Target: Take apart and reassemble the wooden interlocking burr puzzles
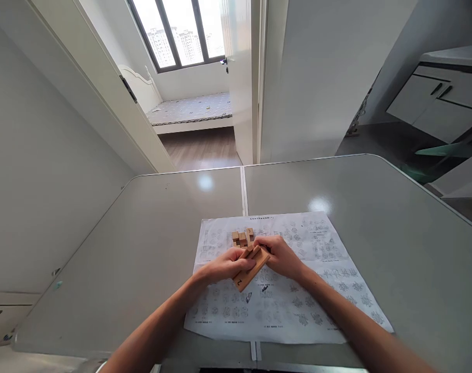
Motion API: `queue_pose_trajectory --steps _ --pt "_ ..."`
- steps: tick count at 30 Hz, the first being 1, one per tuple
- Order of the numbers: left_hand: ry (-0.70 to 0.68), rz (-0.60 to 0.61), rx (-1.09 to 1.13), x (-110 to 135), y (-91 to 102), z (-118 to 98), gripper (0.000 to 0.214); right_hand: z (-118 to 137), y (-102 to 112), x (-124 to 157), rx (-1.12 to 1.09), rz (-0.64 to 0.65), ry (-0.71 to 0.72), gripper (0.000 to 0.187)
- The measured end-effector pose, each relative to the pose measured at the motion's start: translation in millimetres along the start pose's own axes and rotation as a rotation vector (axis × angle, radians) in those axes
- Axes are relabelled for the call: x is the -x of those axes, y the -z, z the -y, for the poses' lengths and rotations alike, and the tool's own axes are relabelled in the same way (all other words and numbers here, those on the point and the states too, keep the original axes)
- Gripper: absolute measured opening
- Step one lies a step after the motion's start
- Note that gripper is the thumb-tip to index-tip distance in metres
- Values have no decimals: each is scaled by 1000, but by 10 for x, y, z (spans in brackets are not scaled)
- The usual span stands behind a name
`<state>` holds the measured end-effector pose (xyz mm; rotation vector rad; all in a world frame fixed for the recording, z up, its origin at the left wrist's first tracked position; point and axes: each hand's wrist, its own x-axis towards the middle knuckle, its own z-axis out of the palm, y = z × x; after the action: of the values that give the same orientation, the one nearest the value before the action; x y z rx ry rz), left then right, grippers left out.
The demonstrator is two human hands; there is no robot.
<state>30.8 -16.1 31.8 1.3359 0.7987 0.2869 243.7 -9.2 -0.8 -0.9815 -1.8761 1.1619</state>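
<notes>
Both hands meet over a printed paper sheet (282, 311). My left hand (231, 263) is closed around a flat wooden puzzle piece (252, 270) marked with a "2", its thumb lying across the top face. At the piece's far right end, my right hand (279, 255) is closed with its fingers curled against the wood; its fingertips are partly hidden. A smaller wooden bar (253, 252) lies along the upper side of the numbered piece. Just beyond the hands, several notched wooden blocks (241, 238) rest on the sheet, one standing taller at the right.
The sheet lies on a grey table (150, 259) with a pale seam down its middle and rounded far corners. Past the far edge are an open door (241, 77), a bed (192, 110) and a window. White cabinets (433, 98) stand at the far right.
</notes>
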Motion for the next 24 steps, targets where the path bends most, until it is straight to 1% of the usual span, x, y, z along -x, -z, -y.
queue_pose_trajectory --steps 5,10,15,18,21,24 --pt "51 -105 129 -21 29 80 49 -6 6 -2 -14 2 -7 16" --pt "89 -115 200 -29 22 105 52 -7 3 0 -42 -12 -24 15" --pt "117 -148 237 -27 -7 66 53 -1 20 -11 -95 -54 -61 17" --pt "93 -157 262 -31 -25 42 53 14 33 -21 -219 -81 -117 21" --pt "74 -147 268 -36 -32 34 54 41 43 -24 -394 -57 -184 27" --pt "72 -128 262 -37 -35 33 54 75 53 -19 -509 -29 -209 33"
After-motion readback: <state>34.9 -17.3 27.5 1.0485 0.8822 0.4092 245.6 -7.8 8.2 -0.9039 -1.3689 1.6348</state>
